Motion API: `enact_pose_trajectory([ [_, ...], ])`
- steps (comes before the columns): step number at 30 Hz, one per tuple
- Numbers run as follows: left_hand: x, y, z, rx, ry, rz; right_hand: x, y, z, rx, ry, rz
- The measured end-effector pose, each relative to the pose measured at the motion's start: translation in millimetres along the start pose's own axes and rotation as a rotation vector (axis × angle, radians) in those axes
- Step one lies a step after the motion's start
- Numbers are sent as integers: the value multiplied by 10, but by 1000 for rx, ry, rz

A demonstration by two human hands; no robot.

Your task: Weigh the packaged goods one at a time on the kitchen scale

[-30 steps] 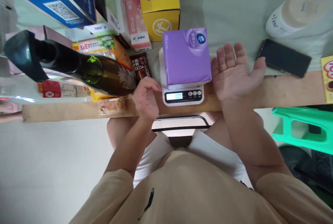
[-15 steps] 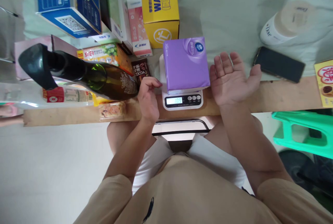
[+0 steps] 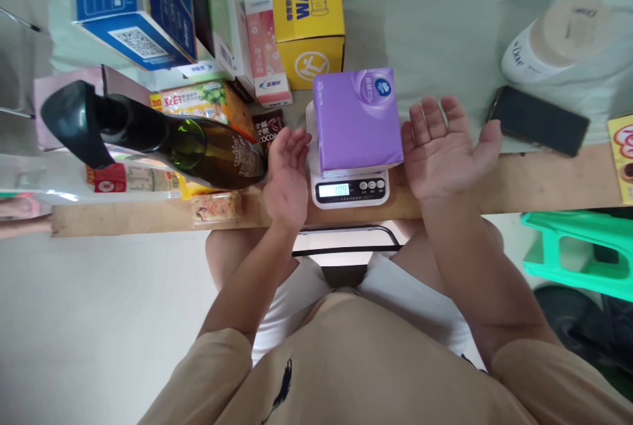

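On the scale (image 3: 351, 190), purple pack (image 3: 359, 123), contents unseen.

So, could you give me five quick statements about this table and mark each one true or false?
1. The purple pack sits on the white scale. True.
2. The left hand is gripping the scale. False: it is open and holds nothing.
3. The right hand is open, palm up. True.
4. The phone lies to the left of the purple pack. False: it lies to the right, beyond the right hand.
5. The yellow box marked WATER stands on the far side of the purple pack. True.
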State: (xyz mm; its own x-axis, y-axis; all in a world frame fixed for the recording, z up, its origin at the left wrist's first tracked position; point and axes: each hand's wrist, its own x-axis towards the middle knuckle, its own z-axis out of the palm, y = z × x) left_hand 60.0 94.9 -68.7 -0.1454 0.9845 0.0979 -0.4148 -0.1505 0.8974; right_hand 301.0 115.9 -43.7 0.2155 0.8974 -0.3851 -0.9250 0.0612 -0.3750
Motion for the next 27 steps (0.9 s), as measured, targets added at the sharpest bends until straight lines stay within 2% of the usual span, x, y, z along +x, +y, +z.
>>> enact_pose_trajectory([
  [3, 0, 0, -32, -32, -13, -70, 25, -13, -63, -26, -26, 9],
  [6, 17, -68, -96, 69, -40, -62, 86, 7, -147, -275, -103, -91],
  [8, 24, -142, -142, 162, -49, 21, 116, 53, -185, -468, -156, -204],
  [12, -8, -195, -169, 427, -54, 317, 44, 206, -182, -793, -187, -468],
  [16, -95, -43, -111, 565, -207, 435, -153, 317, -161, -1041, -320, -618],
  [19, -184, 52, -58, 572, -271, 388, -290, 346, -169, -1116, -384, -660],
  [22, -276, 60, -1, 567, -331, 302, -398, 372, -172, -1203, -447, -637],
  [27, -328, 50, 146, 562, -378, 303, -488, 453, -140, -1195, -526, -612],
])
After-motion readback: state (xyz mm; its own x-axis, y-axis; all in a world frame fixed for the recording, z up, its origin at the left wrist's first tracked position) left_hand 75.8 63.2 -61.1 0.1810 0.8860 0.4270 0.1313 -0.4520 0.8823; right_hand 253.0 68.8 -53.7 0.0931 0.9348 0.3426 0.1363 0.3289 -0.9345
